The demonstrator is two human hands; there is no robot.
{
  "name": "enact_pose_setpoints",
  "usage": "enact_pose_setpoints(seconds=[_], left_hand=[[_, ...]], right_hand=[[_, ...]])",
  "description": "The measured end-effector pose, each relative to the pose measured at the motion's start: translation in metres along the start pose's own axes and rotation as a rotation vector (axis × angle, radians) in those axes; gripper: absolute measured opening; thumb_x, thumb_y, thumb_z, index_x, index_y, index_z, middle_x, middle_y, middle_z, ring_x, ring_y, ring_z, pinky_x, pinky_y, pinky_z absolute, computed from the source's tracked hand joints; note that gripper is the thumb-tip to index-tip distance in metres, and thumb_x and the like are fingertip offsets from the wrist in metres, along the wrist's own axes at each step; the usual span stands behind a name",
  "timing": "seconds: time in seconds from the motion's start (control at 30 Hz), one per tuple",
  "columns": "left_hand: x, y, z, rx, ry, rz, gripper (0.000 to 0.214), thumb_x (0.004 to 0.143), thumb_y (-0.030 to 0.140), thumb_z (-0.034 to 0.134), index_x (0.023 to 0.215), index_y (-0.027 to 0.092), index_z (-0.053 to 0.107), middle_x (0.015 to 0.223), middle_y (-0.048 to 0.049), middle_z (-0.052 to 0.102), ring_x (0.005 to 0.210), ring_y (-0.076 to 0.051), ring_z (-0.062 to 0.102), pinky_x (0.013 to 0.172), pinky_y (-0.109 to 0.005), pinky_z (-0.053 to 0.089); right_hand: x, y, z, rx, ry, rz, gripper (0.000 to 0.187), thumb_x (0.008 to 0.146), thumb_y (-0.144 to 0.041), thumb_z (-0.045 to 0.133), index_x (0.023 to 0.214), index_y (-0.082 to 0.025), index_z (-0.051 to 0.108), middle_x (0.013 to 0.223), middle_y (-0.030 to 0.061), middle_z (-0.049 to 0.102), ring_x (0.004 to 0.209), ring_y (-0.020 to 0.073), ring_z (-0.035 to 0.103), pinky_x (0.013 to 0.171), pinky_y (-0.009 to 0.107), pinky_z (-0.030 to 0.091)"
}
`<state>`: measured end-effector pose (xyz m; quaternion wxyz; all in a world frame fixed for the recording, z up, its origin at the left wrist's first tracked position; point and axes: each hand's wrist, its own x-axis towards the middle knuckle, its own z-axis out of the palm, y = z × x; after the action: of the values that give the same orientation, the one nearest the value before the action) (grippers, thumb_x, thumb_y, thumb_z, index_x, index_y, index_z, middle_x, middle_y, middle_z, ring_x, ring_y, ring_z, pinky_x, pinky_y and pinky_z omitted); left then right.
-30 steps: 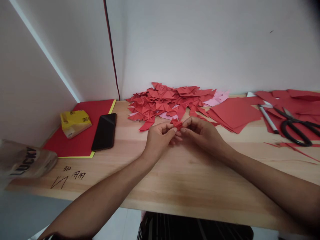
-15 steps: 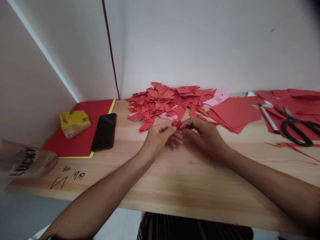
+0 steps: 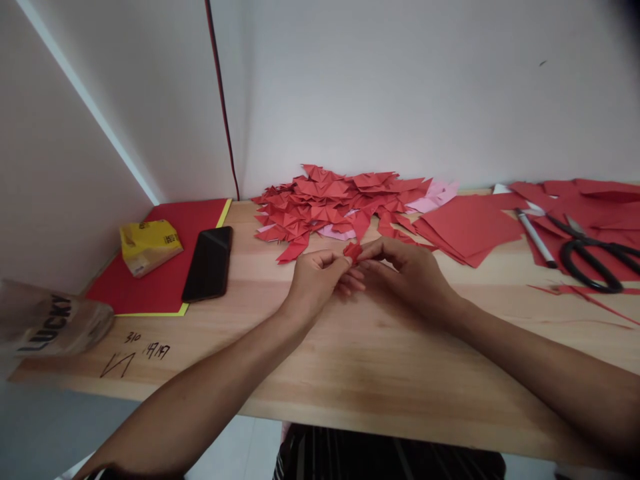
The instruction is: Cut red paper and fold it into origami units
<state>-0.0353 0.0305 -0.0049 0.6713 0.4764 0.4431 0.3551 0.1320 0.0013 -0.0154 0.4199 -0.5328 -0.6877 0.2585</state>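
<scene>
Between my fingertips is a small piece of folded red paper point(image 3: 353, 251), just above the wooden table. My left hand point(image 3: 320, 272) pinches its left side with thumb and forefinger, the other fingers curled beneath. From the right, my right hand point(image 3: 400, 267) pinches the opposite edge. Parts of the paper are hidden behind the fingers. Right behind my hands lies a heap of folded red paper pieces point(image 3: 330, 197), with a few pink paper pieces point(image 3: 434, 198) among them.
Square red sheets point(image 3: 470, 230) lie right of the heap. Further right are a white marker point(image 3: 537, 239), black-handled scissors point(image 3: 593, 263) and red offcuts point(image 3: 605, 200). On the left are a phone point(image 3: 208, 263), a yellow packet point(image 3: 151, 245) on red card point(image 3: 150, 297), and a bag marked LUCKY point(image 3: 65, 323).
The folded paper has turned slightly between my fingers, and more of its face shows. Both hands stay in nearly the same place. The heap looks unchanged.
</scene>
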Motion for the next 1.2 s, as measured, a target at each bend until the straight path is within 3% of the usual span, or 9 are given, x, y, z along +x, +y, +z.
enact_pose_setpoints(seconds=[0.33,0.57,0.93,1.2], left_hand=[[0.001,-0.002,-0.001,0.02,0.003,0.053,0.017,0.08,0.024,0.061,0.069,0.012,0.063,0.07,-0.0064,0.072,0.052,-0.012,0.066,0.044,-0.017,0.044],[0.0,-0.001,-0.001,0.023,0.017,0.034,0.016,0.08,0.023,0.061,0.068,0.012,0.063,0.069,-0.0061,0.072,0.052,-0.011,0.066,0.044,-0.016,0.044],[0.004,-0.003,-0.003,0.106,-0.003,0.059,0.016,0.082,0.018,0.058,0.068,0.011,0.063,0.066,-0.005,0.069,0.05,-0.012,0.066,0.044,-0.017,0.045],[0.003,-0.003,-0.003,0.196,-0.05,0.102,0.014,0.083,0.017,0.058,0.072,0.011,0.064,0.064,-0.0043,0.068,0.053,-0.012,0.066,0.046,-0.016,0.047]], right_hand=[[0.0,-0.002,0.003,0.233,0.002,0.102,0.012,0.085,-0.034,0.065,0.086,-0.022,0.063,0.088,0.0031,0.067,0.08,0.0186,0.062,0.072,0.033,0.048],[0.0,0.004,-0.001,0.133,-0.016,0.088,0.007,0.087,-0.03,0.062,0.087,-0.022,0.062,0.085,0.0022,0.064,0.076,0.0171,0.057,0.065,0.032,0.043],[0.004,0.007,-0.001,0.191,-0.107,0.115,0.013,0.087,-0.033,0.061,0.084,-0.021,0.058,0.085,0.0029,0.061,0.075,0.017,0.056,0.065,0.032,0.043],[0.005,0.012,-0.002,0.218,-0.1,0.126,0.015,0.085,-0.032,0.063,0.079,-0.022,0.054,0.085,0.003,0.063,0.074,0.0174,0.059,0.065,0.033,0.046]])
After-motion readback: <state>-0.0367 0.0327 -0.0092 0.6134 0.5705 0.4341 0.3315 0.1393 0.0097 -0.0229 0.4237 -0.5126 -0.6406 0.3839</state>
